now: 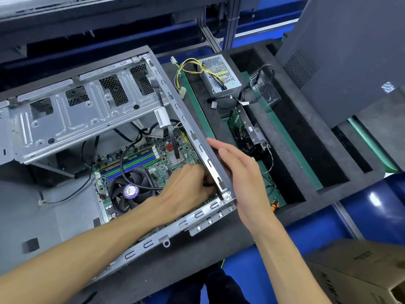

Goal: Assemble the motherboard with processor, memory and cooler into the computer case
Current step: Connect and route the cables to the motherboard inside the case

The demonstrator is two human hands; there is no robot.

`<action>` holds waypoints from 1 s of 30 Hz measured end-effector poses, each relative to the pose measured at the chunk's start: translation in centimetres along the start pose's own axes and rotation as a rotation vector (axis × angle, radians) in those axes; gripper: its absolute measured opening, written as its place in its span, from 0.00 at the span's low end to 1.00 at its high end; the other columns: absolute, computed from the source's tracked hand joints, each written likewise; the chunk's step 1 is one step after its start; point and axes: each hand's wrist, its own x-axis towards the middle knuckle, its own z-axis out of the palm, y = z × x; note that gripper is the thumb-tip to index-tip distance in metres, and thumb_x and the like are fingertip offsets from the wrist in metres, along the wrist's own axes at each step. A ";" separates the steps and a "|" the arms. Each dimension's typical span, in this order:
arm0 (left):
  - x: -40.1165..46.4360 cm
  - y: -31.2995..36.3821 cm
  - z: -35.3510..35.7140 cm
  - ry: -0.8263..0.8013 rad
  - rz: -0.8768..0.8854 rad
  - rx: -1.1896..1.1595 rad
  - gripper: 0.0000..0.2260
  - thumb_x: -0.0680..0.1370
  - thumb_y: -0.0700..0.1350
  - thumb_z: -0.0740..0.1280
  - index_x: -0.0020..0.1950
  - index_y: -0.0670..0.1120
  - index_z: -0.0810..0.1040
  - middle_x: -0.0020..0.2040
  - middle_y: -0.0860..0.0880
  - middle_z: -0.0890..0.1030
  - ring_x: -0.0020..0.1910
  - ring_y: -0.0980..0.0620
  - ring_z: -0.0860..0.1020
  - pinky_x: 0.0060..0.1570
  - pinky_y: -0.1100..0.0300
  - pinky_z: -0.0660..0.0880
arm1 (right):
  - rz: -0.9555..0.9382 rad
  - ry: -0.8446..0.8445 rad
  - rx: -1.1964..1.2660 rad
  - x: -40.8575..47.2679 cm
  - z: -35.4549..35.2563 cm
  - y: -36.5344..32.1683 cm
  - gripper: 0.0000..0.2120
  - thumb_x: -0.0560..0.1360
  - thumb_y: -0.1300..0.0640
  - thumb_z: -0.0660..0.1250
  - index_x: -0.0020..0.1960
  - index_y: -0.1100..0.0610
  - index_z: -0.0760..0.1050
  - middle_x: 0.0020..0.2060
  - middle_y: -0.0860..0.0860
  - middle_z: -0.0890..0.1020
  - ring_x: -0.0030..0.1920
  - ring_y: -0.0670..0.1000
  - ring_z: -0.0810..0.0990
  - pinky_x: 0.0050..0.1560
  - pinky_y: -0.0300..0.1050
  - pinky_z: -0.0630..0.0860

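Left hand (186, 185): inside case (65, 119), over motherboard (163, 163) beside cooler fan (129, 189) — fingers curled, fingertips hidden, hold cannot be told.
Right hand (238, 172): grips the case's side rim.

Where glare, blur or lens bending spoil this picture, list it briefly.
Head view: glare patches on the blue surface at right and a bright spot on the dark side panel; the wide lens bows the panel's edges; the cardboard box in the corner is soft; motherboard and cooler fan inside the computer case are sharp, evenly lit.
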 end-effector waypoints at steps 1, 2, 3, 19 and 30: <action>0.0 0.0 0.0 -0.004 -0.002 -0.002 0.04 0.72 0.40 0.71 0.38 0.43 0.78 0.24 0.53 0.69 0.20 0.59 0.68 0.23 0.70 0.65 | 0.001 0.001 0.000 0.0 0.0 0.0 0.15 0.82 0.55 0.60 0.62 0.49 0.82 0.56 0.46 0.85 0.61 0.47 0.82 0.68 0.59 0.73; 0.0 0.1 -0.1 -0.009 -0.004 -0.002 0.03 0.72 0.40 0.71 0.39 0.43 0.78 0.24 0.53 0.69 0.20 0.59 0.69 0.22 0.70 0.64 | 0.002 0.001 -0.003 0.0 0.0 0.0 0.15 0.82 0.55 0.60 0.62 0.49 0.82 0.56 0.46 0.85 0.61 0.48 0.82 0.68 0.59 0.73; 0.0 0.1 -0.1 -0.013 -0.005 -0.007 0.03 0.72 0.39 0.71 0.38 0.43 0.78 0.24 0.54 0.69 0.21 0.59 0.70 0.22 0.70 0.64 | 0.003 0.000 -0.007 0.0 0.0 0.0 0.15 0.82 0.55 0.59 0.62 0.48 0.82 0.56 0.46 0.85 0.61 0.48 0.82 0.68 0.59 0.73; -0.1 0.2 -0.1 -0.014 0.048 0.082 0.02 0.73 0.40 0.70 0.40 0.43 0.78 0.26 0.54 0.66 0.22 0.60 0.65 0.21 0.67 0.61 | 0.002 0.000 -0.010 0.1 0.0 0.1 0.15 0.81 0.52 0.60 0.62 0.47 0.82 0.56 0.45 0.85 0.62 0.48 0.81 0.68 0.60 0.73; 0.1 -0.3 -0.1 -0.029 -0.062 0.009 0.11 0.71 0.43 0.73 0.33 0.50 0.73 0.25 0.57 0.71 0.24 0.63 0.70 0.21 0.71 0.64 | 0.003 -0.001 -0.009 0.1 -0.1 0.1 0.15 0.81 0.54 0.60 0.63 0.48 0.82 0.57 0.46 0.85 0.61 0.48 0.81 0.67 0.60 0.74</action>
